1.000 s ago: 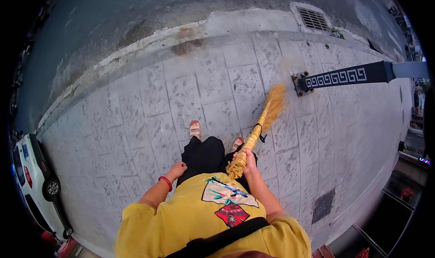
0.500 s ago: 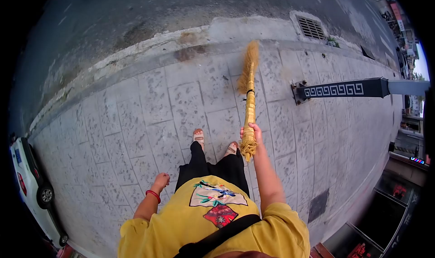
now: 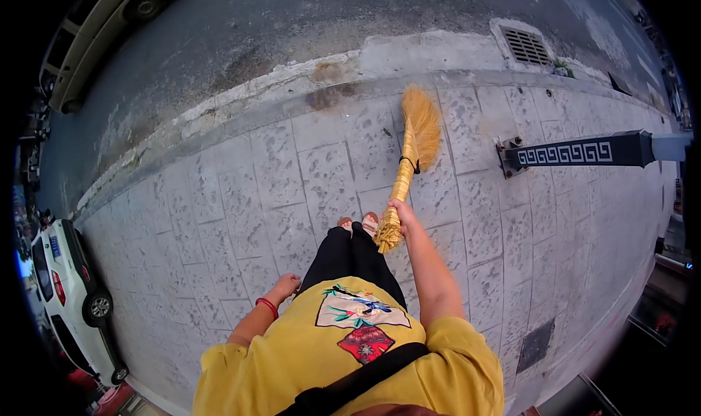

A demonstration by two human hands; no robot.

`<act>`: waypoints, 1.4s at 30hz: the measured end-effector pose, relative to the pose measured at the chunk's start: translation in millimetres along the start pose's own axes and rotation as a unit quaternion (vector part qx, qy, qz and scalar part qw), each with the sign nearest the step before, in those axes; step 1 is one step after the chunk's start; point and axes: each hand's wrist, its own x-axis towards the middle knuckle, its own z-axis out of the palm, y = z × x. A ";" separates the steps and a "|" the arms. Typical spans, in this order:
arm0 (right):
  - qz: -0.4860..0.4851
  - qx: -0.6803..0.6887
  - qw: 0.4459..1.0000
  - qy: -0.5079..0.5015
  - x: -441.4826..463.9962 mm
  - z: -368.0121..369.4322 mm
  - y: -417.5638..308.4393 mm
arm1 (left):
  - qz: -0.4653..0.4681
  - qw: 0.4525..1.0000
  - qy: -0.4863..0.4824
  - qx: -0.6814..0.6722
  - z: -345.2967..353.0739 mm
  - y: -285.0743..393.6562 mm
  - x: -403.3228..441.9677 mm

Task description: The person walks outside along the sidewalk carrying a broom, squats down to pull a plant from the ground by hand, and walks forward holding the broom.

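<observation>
My right hand [image 3: 406,217] is closed around the straw-wrapped handle of a straw broom [image 3: 404,174], near its knotted butt end. The broom points away from me, its loose bristles fanned out over the paving short of the kerb; I cannot tell whether they touch the ground. A dark tie binds the handle just below the bristles. Down by my left thigh, my left hand [image 3: 287,286] has its fingers curled in, with nothing visible in them. A red band circles that wrist.
Grey stone paving [image 3: 277,175] runs up to a worn kerb [image 3: 219,109] and the road. A drain grate [image 3: 527,46] lies by the kerb. To the right stands a dark post [image 3: 584,152] with a bolted base. A white car [image 3: 69,292] is parked at left; another vehicle [image 3: 95,36] is on the road.
The broom has turned in my right hand, its bristles swinging from the left side to the right. My feet are closer together. A vehicle has appeared on the road at upper left.
</observation>
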 end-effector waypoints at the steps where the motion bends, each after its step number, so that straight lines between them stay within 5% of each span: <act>1: 0.002 0.000 1.000 0.001 -15.4 -4.5 -1.4 | 0.012 1.000 0.009 0.015 -4.1 12.2 8.5; 7: 0.006 0.152 0.985 -0.087 -135.1 -67.4 3.6 | 0.117 0.990 0.003 0.073 -31.6 100.4 58.7; 12: 0.005 0.199 0.979 0.034 -197.1 -50.4 96.0 | 0.137 0.984 -0.079 0.086 -44.9 158.1 80.2; 19: -0.108 0.398 0.905 0.105 -106.6 67.2 135.9 | 0.128 0.945 -0.220 0.205 -111.5 199.5 130.1; 21: -0.065 0.453 0.869 0.186 -55.9 122.3 125.1 | 0.107 0.946 -0.224 0.209 -142.9 220.4 133.3; 26: 0.004 0.434 0.901 0.028 27.8 293.5 98.2 | -0.025 0.950 -0.300 0.085 -209.6 270.1 136.0; 29: -0.014 0.425 0.905 -0.033 40.4 372.0 74.8 | -0.087 0.888 -0.451 -0.007 -225.5 271.1 193.2; 32: -0.043 0.367 0.922 -0.114 52.5 399.0 54.8 | -0.122 0.906 -0.364 -0.180 -235.3 319.2 169.2; 36: -0.087 0.314 0.933 -0.152 68.8 393.5 16.9 | -0.061 0.931 -0.323 -0.155 -241.1 372.6 170.8; 38: -0.121 0.308 0.928 -0.172 72.6 378.1 8.1 | 0.041 0.964 -0.256 -0.060 -226.7 389.6 168.0; 42: -0.115 0.318 0.930 -0.145 33.9 347.7 22.4 | 0.087 0.958 -0.248 -0.111 -183.7 376.1 136.8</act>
